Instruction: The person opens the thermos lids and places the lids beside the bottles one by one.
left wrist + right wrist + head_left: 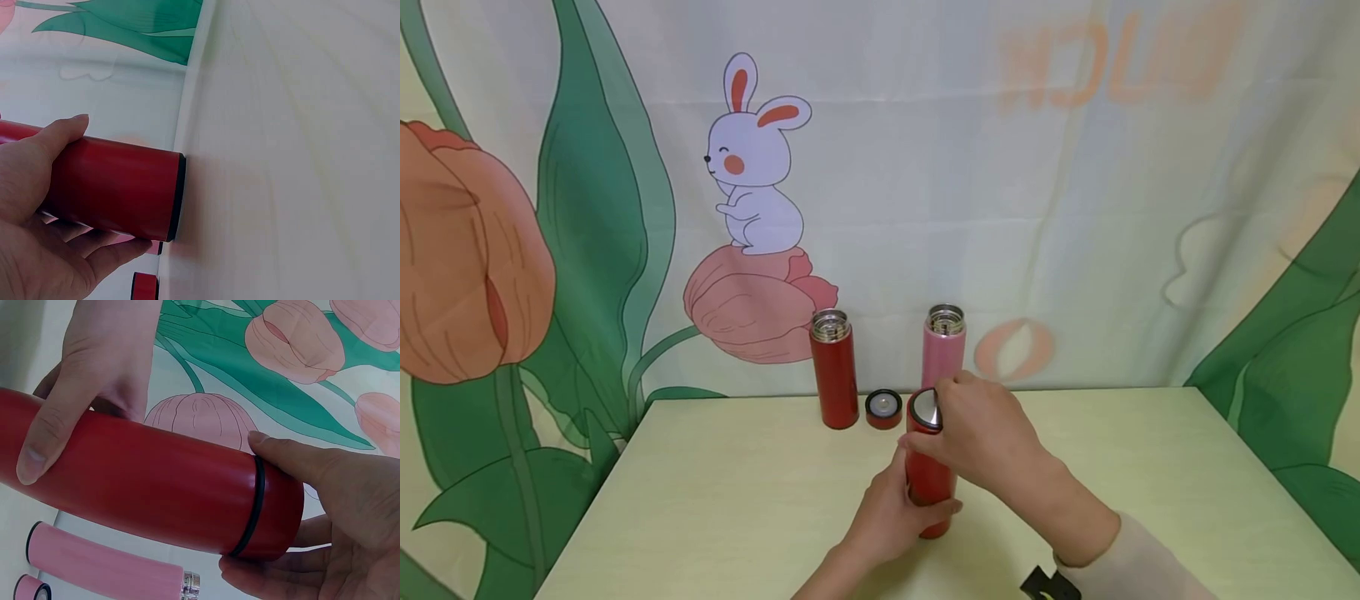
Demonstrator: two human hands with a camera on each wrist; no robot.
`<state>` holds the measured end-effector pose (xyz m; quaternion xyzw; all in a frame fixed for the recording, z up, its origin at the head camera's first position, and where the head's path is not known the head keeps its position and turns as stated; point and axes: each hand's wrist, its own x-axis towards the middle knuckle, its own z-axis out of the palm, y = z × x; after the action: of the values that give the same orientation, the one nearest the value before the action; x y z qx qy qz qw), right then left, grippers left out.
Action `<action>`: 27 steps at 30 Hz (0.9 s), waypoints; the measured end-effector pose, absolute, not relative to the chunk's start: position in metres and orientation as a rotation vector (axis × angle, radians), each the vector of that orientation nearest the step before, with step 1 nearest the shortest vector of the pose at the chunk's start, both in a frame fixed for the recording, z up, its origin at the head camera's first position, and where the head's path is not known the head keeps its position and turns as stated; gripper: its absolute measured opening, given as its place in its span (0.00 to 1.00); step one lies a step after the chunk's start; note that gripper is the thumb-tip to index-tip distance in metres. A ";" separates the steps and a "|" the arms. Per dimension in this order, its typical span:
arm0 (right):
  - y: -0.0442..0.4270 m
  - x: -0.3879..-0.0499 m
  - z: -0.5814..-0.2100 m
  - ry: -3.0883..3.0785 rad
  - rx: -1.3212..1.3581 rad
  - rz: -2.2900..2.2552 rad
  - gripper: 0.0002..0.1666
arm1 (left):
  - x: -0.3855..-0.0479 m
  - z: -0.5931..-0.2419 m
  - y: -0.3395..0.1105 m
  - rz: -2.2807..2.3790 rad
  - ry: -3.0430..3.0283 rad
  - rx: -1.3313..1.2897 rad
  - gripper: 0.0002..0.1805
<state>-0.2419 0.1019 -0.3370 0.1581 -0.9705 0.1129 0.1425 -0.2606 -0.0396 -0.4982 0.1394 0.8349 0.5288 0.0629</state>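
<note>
A red vacuum flask (931,475) stands upright near the middle of the table, its red cap (281,512) on top with a dark ring below it. Around the flask's lower body curls my left hand (887,508), thumb on one side and fingers on the other. My right hand (988,425) grips the cap from the right, as the right wrist view also shows. The flask's black-rimmed base (179,197) is at or very close to the tabletop; I cannot tell whether it touches. Part of the shiny cap top is hidden by my right hand.
Behind, an uncapped red flask (835,375) stands at the left and an uncapped pink flask (943,354) behind the held one. A loose red cap (883,408) lies between them. In the right wrist view a pink cap (30,587) shows. A printed curtain (880,208) hangs behind the table.
</note>
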 end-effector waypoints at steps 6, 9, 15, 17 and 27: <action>0.101 -0.242 -0.337 -2.789 0.474 0.313 0.31 | -0.261 -0.499 -0.040 1.595 2.530 0.421 0.45; 0.102 -0.241 -0.338 -2.792 0.480 0.329 0.30 | -0.261 -0.499 -0.040 1.596 2.528 0.425 0.45; 0.104 -0.241 -0.338 -2.792 0.538 0.369 0.30 | -0.261 -0.499 -0.040 1.595 2.524 0.431 0.45; 0.106 -0.241 -0.338 -2.794 0.565 0.388 0.30 | -0.261 -0.499 -0.040 1.599 2.516 0.426 0.44; 0.113 -0.245 -0.336 -2.812 0.731 0.423 0.28 | -0.262 -0.500 -0.041 1.623 2.466 0.417 0.43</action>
<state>-0.2448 0.1126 -0.3364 0.2478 -0.9527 0.1434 0.1024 -0.2619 -0.0407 -0.4996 0.1393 0.8245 0.5427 0.0798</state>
